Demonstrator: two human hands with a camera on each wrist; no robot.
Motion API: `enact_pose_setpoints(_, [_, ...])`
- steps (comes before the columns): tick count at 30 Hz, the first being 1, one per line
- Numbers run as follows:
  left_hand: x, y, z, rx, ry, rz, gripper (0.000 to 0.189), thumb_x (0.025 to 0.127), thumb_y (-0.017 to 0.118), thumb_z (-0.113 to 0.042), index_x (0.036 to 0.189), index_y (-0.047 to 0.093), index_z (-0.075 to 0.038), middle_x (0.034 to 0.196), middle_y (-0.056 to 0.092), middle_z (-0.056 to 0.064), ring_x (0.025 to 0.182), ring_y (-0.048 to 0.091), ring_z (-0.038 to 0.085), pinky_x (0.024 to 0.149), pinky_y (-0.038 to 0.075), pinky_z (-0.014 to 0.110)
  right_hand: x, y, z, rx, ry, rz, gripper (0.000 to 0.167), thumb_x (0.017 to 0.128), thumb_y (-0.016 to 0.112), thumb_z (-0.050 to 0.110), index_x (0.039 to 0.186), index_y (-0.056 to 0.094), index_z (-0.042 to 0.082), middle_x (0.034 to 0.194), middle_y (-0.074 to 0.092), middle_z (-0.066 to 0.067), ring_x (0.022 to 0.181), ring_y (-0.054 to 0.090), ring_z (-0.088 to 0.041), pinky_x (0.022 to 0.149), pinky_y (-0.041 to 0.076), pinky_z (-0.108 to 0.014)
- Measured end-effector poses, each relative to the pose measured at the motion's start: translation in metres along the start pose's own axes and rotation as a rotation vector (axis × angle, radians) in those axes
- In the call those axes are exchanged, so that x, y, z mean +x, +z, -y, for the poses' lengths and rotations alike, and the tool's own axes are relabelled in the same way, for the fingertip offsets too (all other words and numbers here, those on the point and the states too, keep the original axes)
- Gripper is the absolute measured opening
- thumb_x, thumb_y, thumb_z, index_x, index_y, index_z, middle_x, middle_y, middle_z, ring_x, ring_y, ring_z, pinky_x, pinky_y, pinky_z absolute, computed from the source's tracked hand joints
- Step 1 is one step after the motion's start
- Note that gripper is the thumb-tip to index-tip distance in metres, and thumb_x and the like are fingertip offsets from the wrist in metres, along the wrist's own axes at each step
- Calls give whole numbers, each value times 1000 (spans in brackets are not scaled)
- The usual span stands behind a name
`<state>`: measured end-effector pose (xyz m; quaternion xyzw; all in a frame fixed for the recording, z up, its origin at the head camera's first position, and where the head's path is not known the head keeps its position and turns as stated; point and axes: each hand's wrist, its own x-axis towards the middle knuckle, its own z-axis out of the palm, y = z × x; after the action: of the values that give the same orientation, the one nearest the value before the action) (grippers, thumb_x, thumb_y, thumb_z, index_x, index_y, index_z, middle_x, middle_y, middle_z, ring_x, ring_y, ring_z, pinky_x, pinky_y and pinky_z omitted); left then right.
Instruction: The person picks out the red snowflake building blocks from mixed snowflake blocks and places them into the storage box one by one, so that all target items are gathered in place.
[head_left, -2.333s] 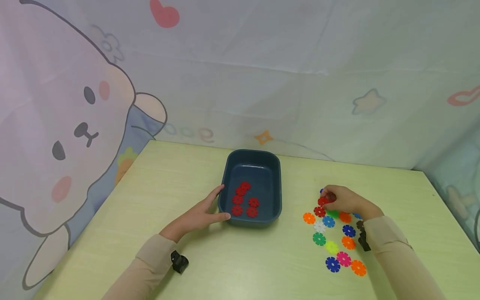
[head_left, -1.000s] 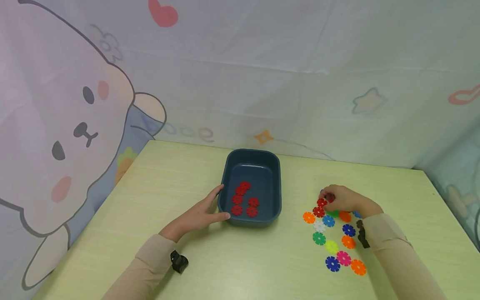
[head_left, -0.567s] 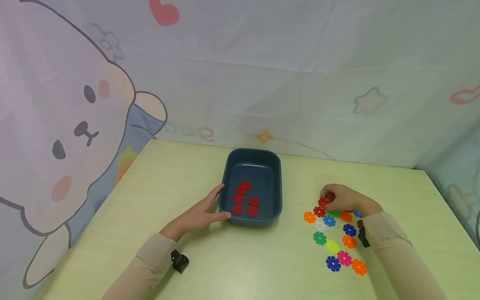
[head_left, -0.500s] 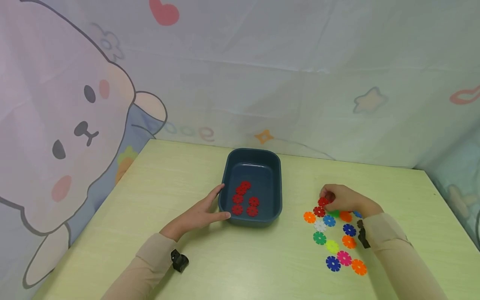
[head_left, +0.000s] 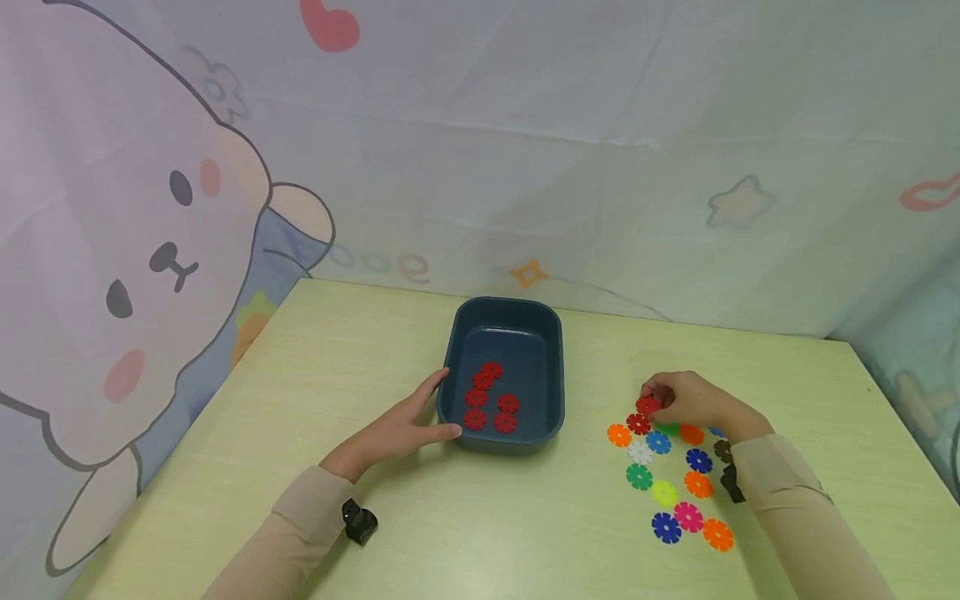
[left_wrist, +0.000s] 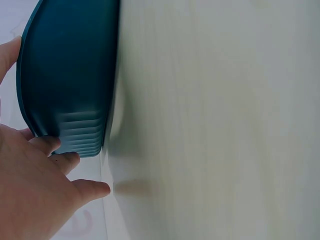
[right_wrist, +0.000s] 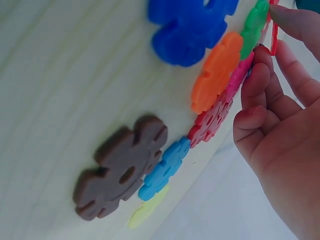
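My left hand (head_left: 401, 429) rests on the near left corner of a dark blue plastic bin (head_left: 551, 367), thumb on the near rim, fingers along the outer left wall. In the left wrist view its fingers (left_wrist: 65, 162) touch the bin's ribbed end wall (left_wrist: 80, 130). Inside the bin lie several red snowflake discs (head_left: 476, 398). On the right, my right hand (head_left: 690, 400) pinches a red snowflake disc (head_left: 647, 405); only its edge shows in the right wrist view. Another red disc (head_left: 638, 424) lies just in front of that hand, which hides part of the group.
Loose snowflake discs spread over the table's right side: a green disc (head_left: 639, 477), a white one (head_left: 640, 452), a pink one (head_left: 688, 517), orange, blue, yellow and brown ones. A printed cloth (head_left: 637, 150) hangs behind the table (head_left: 525, 525).
My right hand stays over the same spot, its fingers shifting slightly around the red snowflake disc, which now shows more between them. My left hand and the bin have stayed put.
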<state>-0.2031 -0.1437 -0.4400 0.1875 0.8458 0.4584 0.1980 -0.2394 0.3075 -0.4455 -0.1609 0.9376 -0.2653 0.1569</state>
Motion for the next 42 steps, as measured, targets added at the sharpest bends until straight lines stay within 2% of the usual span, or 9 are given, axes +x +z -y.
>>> enact_pose_setpoints(13, [0, 0, 3, 0, -1, -2, 89, 91, 66, -38, 156, 6, -27, 162, 6, 4, 148, 7, 31, 113, 18, 59, -1, -1, 4, -21, 29, 5, 38, 81, 76, 12, 114, 65, -4, 98, 64, -8, 85, 55, -20, 81, 54, -38])
enact_pose_setpoints(20, [1, 0, 3, 16, -4, -7, 89, 91, 66, -39, 157, 6, -27, 162, 6, 4, 148, 8, 31, 113, 18, 59, 4, -8, 13, -8, 2, -50, 37, 84, 75, 19, 113, 65, -1, 95, 63, -6, 85, 54, -20, 76, 53, -32])
enact_pose_setpoints(27, [0, 1, 3, 16, 0, -9, 91, 91, 66, -41, 157, 6, -25, 162, 6, 4, 148, 8, 31, 113, 18, 59, 13, -19, 39, -18, -97, -121, 37, 85, 74, 18, 116, 64, -1, 99, 63, -6, 91, 52, -23, 73, 50, -29])
enact_pose_setpoints(33, [0, 1, 2, 11, -2, -10, 91, 90, 66, -43, 157, 6, -26, 162, 6, 4, 148, 8, 31, 113, 17, 59, 31, -20, 65, 6, -199, -179, 33, 84, 76, 17, 112, 66, 2, 100, 63, -6, 93, 52, -25, 79, 48, -37])
enact_pose_setpoints(37, [-1, 1, 1, -1, -2, -7, 90, 91, 67, -40, 157, 6, -26, 162, 6, 4, 148, 8, 30, 114, 17, 59, 44, -18, 81, 26, -260, -190, 31, 83, 77, 17, 110, 67, 3, 96, 62, -3, 90, 52, -22, 81, 47, -41])
enact_pose_setpoints(42, [-1, 2, 0, -1, -4, -8, 90, 91, 66, -38, 157, 6, -26, 162, 6, 4, 148, 8, 30, 114, 17, 59, 59, -14, 101, 48, -314, -184, 31, 83, 76, 16, 111, 68, 4, 96, 62, -4, 89, 53, -27, 80, 46, -41])
